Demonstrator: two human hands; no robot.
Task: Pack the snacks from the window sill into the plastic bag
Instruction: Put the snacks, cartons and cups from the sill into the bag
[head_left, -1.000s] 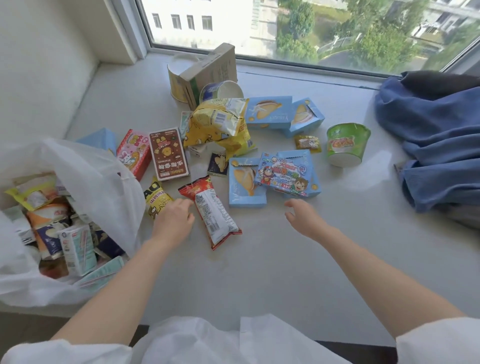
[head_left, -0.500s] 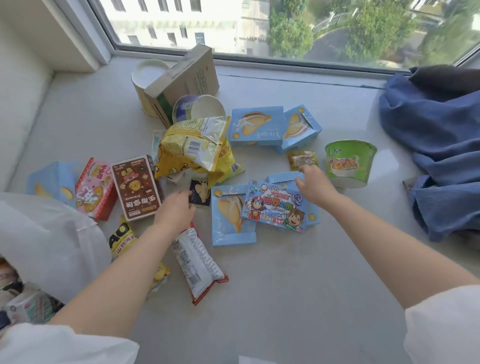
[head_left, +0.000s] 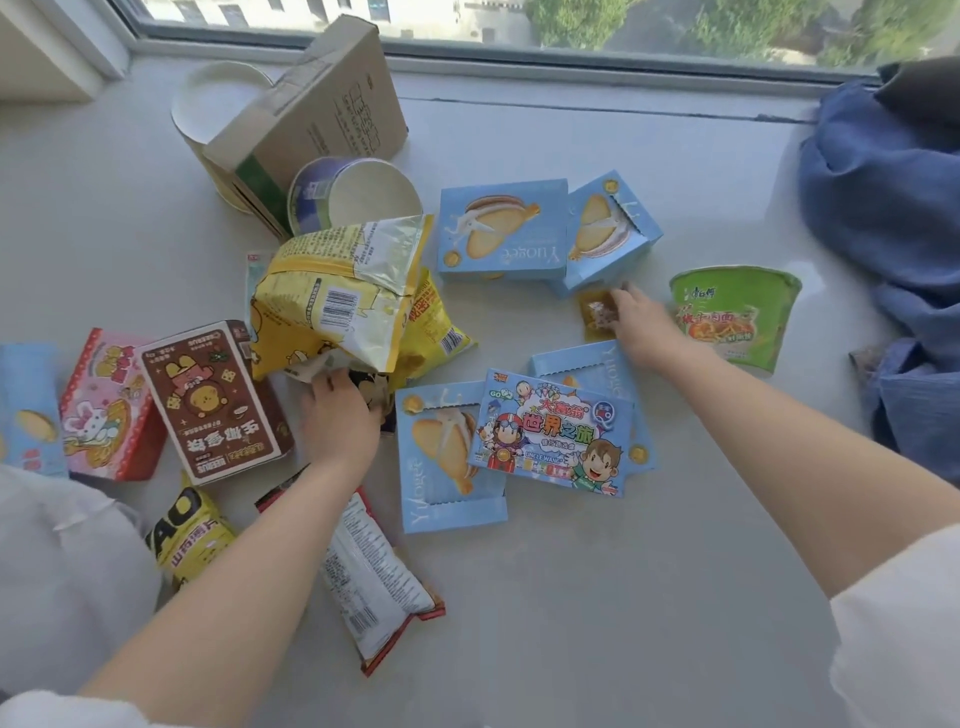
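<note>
Right hand (head_left: 641, 330) fingertips on small brown packet (head_left: 597, 314); grip unclosed.

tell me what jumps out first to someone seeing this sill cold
The big yellow chip bag heaped mid-sill, with the left hand reaching under its front edge. To its right, the right hand lands on a small amber packet beside the green noodle cup, with light-blue biscuit boxes scattered around.

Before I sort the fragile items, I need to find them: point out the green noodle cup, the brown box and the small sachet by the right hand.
Green noodle cup (head_left: 735, 317), head view, printed side wall.
Brown box (head_left: 213, 400), head view, front face.
Sachet (head_left: 596, 314), head view, uncovered left part.
</note>
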